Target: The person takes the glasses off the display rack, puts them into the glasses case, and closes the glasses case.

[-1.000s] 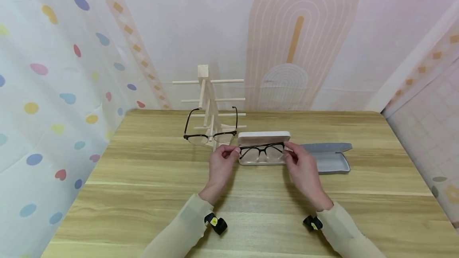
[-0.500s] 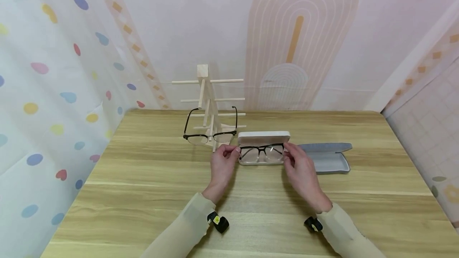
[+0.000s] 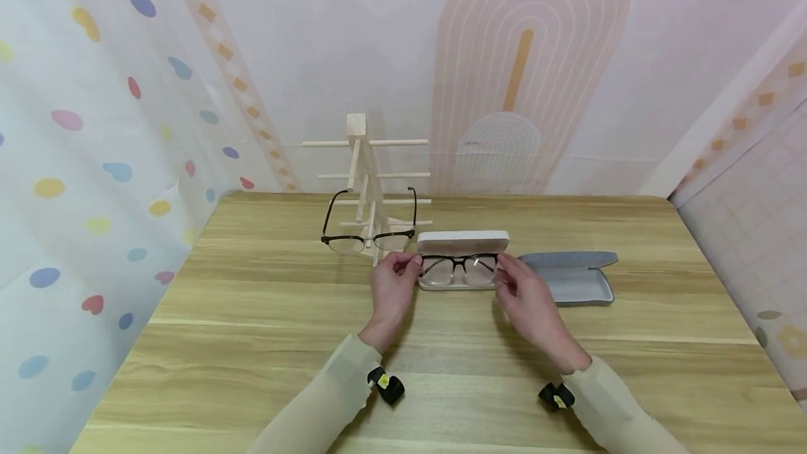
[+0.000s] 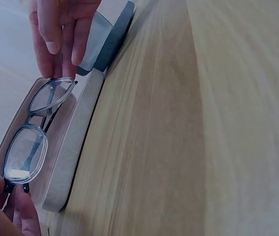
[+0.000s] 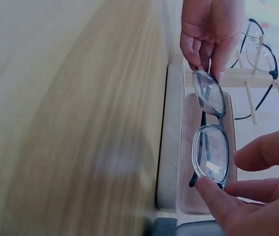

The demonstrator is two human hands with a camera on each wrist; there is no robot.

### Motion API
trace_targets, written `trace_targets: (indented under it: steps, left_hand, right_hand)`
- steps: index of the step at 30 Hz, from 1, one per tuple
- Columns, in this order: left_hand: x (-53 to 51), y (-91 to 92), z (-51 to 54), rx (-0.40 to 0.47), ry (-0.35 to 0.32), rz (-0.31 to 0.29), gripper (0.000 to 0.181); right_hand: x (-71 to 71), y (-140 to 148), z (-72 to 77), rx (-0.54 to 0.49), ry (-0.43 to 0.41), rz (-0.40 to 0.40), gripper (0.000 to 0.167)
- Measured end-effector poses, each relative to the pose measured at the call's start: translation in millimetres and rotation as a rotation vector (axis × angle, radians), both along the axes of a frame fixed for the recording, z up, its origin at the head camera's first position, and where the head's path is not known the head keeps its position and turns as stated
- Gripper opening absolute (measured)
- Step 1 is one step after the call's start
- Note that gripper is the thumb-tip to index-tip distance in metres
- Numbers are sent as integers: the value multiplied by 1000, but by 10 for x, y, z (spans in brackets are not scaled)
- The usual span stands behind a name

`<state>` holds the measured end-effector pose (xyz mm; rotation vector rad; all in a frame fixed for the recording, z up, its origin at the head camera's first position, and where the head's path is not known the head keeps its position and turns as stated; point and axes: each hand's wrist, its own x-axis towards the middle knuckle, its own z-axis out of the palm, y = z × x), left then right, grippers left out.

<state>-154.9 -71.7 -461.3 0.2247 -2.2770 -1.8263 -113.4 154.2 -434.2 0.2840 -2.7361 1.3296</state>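
Black-topped, clear-rimmed eyeglasses [image 3: 459,268] lie lenses toward me over an opened white glasses case [image 3: 463,235], their temples folded behind. My left hand [image 3: 394,286] pinches the left end of the frame between thumb and fingers. At the opposite end, my right hand [image 3: 528,296] holds the corner of the frame with its fingertips. In the right wrist view, the fingertips of the right hand [image 5: 265,191] sit on both sides of that end of the eyeglasses [image 5: 212,147]. The case's pinkish lining shows beneath the lenses.
A wooden display stand [image 3: 357,128] with several pegs rises behind my left hand. Another pair of dark-browed eyeglasses [image 3: 345,238] hangs on it. To the right, an opened grey-blue glasses case [image 3: 583,286] lies on the wooden table [image 3: 252,342]. Patterned curtains hang behind.
The eyeglasses have lowered slightly toward the white case and sit more level, their right end having dropped. Both hands stay at the frame's ends. The stand and grey-blue case have not moved.
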Motion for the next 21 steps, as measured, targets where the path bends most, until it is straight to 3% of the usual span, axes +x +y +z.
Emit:
trace_targets:
  steps: [10,21]
  left_hand:
    - [-15,24,-27,3,4,-3,10]
    - [-19,60,-29,-43,14,-6,9]
  right_hand:
    - [-43,74,28,-142,-144,-10,49]
    - [-80,117,22,-191,-170,-24,46]
